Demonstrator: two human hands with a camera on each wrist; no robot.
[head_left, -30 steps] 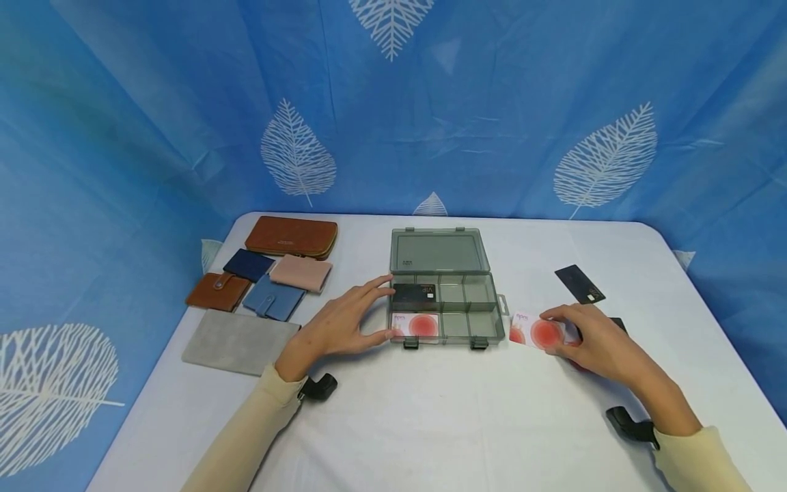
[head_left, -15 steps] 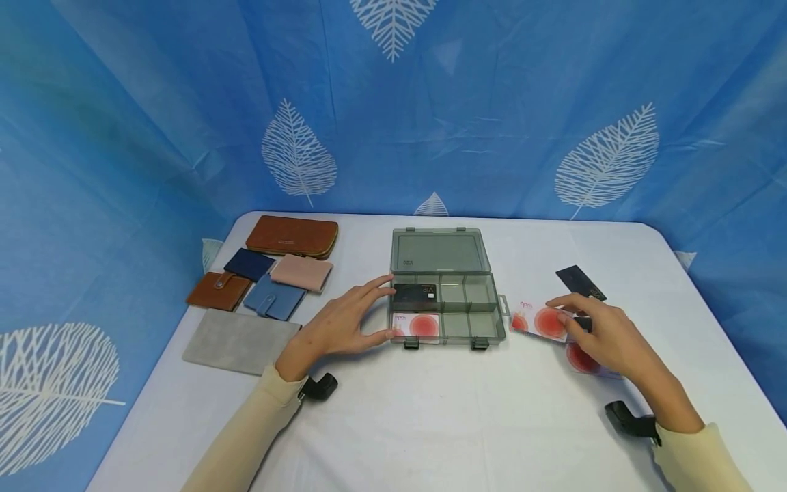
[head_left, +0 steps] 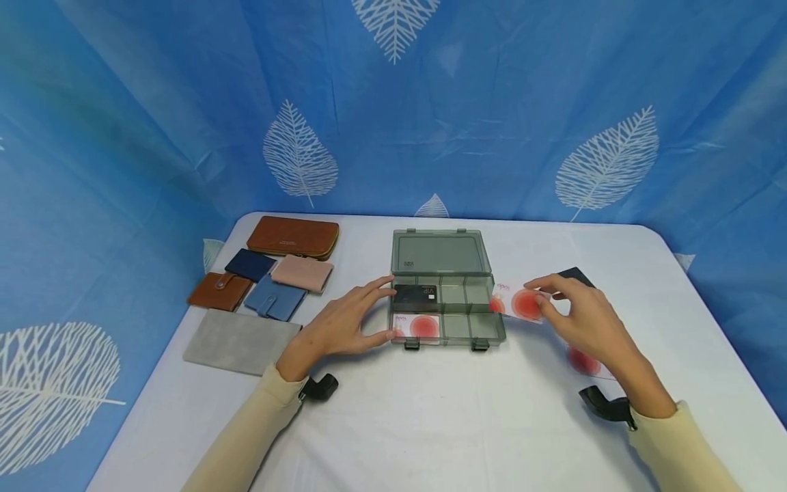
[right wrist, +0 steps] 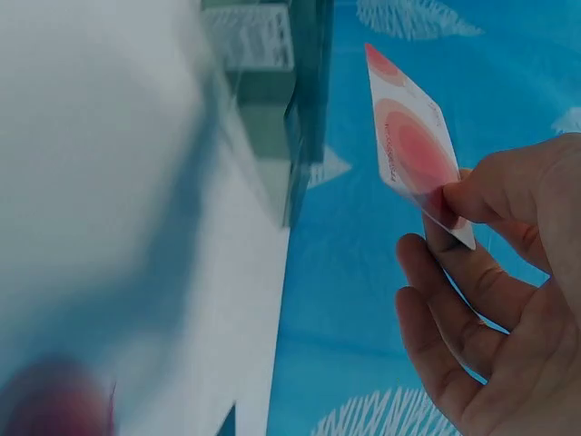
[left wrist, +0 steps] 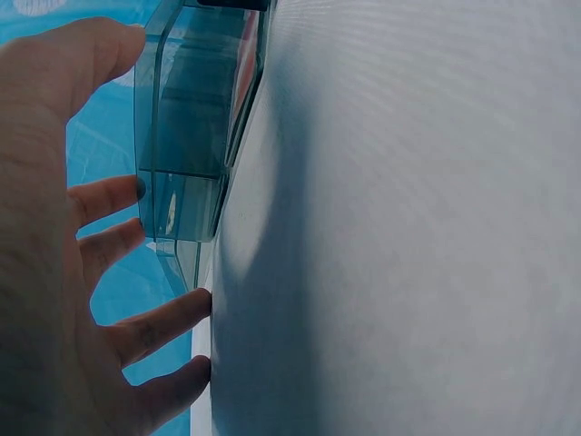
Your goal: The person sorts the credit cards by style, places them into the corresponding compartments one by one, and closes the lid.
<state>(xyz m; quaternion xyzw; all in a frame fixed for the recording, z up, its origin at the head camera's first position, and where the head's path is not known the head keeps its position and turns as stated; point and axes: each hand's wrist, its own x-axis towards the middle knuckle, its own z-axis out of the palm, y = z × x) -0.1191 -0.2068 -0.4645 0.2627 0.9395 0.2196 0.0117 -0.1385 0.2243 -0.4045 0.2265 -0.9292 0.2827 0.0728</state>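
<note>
My right hand point(head_left: 584, 318) pinches a white card with red circles point(head_left: 525, 303) between thumb and fingers. The card is held up off the table, its left end at the right edge of an open green see-through compartment box point(head_left: 455, 325). In the right wrist view the same card point(right wrist: 413, 145) stands tilted above the fingers. My left hand point(head_left: 346, 324) lies at the box's left side, fingers spread, fingertips touching its wall point(left wrist: 186, 136). Inside the box, a black VIP card point(head_left: 413, 294) lies in the back row and a red-and-white card point(head_left: 423, 325) in the front row.
Another red-and-white card point(head_left: 584, 362) and a black card point(head_left: 576, 275) lie on the table, partly hidden by the right hand. Several wallets lie at left, among them a long brown one point(head_left: 292, 236), a grey one point(head_left: 240, 342) and a blue one point(head_left: 274, 298).
My right hand has lifted the red-and-white card off the table and carried it leftward and away, up to the box's right edge. The left hand has stayed put.
</note>
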